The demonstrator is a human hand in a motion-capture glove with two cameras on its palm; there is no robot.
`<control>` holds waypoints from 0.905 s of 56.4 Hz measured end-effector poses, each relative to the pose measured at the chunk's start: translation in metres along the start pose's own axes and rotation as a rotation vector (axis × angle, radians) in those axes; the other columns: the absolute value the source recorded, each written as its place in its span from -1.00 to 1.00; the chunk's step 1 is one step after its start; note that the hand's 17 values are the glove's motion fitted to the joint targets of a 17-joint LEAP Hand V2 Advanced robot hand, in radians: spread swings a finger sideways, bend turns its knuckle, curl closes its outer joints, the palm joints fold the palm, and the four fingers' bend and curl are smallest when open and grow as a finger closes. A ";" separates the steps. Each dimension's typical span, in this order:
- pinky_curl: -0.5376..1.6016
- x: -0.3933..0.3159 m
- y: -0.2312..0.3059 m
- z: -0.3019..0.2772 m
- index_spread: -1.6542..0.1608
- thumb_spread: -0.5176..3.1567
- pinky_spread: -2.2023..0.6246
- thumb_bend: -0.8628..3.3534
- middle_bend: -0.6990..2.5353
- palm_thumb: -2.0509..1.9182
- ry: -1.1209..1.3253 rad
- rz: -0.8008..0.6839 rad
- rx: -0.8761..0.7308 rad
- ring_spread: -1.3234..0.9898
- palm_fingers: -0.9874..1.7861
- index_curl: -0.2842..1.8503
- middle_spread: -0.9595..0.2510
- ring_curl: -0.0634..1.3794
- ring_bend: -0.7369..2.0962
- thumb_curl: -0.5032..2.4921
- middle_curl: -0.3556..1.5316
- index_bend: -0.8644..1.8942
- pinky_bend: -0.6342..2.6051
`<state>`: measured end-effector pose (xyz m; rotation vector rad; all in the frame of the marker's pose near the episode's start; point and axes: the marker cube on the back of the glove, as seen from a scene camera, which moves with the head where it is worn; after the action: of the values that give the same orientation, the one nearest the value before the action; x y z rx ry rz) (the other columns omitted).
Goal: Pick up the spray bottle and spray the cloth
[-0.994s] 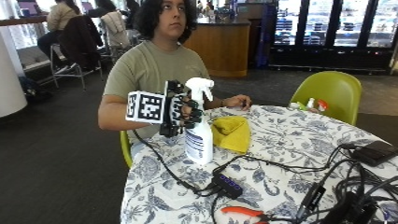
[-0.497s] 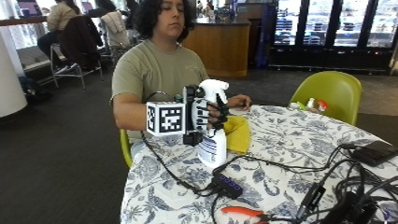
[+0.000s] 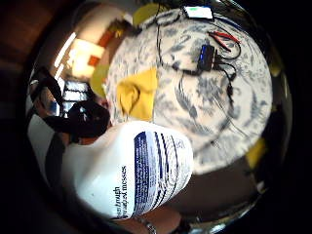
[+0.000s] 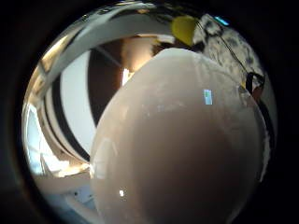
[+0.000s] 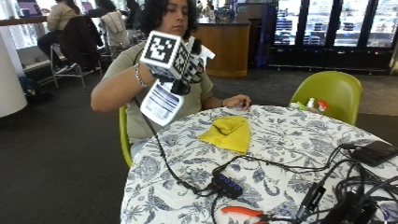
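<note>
spray bottle [image 5: 163, 99] now lifted high off bench [image 5: 292, 149] & tilted, hand [image 5: 187, 60] wrapped round its neck; pickup done, nozzle needs aiming at yellow cloth [image 5: 229, 133] below.

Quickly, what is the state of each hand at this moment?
Right hand: fingers curled around the spray bottle, holding it lifted and tilted above the table edge.
Left hand: bare, resting on the table, holding nothing.

A flower-patterned cloth covers the bench [image 5: 292, 140]. On it lie black cables [image 5: 273, 165], a small black hub [image 5: 227, 185] and orange-handled pliers [image 5: 242, 212]. A green chair [image 5: 330, 91] stands behind.
</note>
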<state>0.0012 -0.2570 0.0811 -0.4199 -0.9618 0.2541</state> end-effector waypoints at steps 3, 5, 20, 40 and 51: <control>-0.12 -0.015 0.003 -0.001 0.56 -0.37 0.39 -0.60 -0.16 0.53 0.086 0.039 -0.084 -0.01 0.70 -0.32 0.32 -0.25 0.04 -0.23 -0.04 -0.09 -0.33; -0.12 -0.024 0.003 0.001 0.56 -0.37 0.39 -0.60 -0.16 0.53 0.139 0.071 -0.148 -0.01 0.70 -0.31 0.32 -0.25 0.04 -0.22 -0.04 -0.09 -0.33; -0.11 -0.002 -0.037 0.072 0.56 -0.38 0.39 -0.60 -0.15 0.53 0.478 0.368 -0.450 -0.01 0.69 -0.25 0.31 -0.24 0.04 -0.18 -0.03 -0.10 -0.32; -0.10 0.053 -0.065 0.151 0.56 -0.37 0.41 -0.60 -0.15 0.54 0.511 0.522 -0.636 -0.01 0.68 -0.21 0.33 -0.24 0.04 -0.13 -0.02 -0.12 -0.32; -0.10 -0.026 -0.098 0.115 0.56 -0.36 0.42 -0.60 -0.15 0.54 0.358 0.235 -0.345 -0.01 0.67 -0.19 0.33 -0.24 0.04 -0.12 -0.02 -0.14 -0.32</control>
<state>-0.1066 -0.3274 0.1642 -0.8673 -0.6019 0.2159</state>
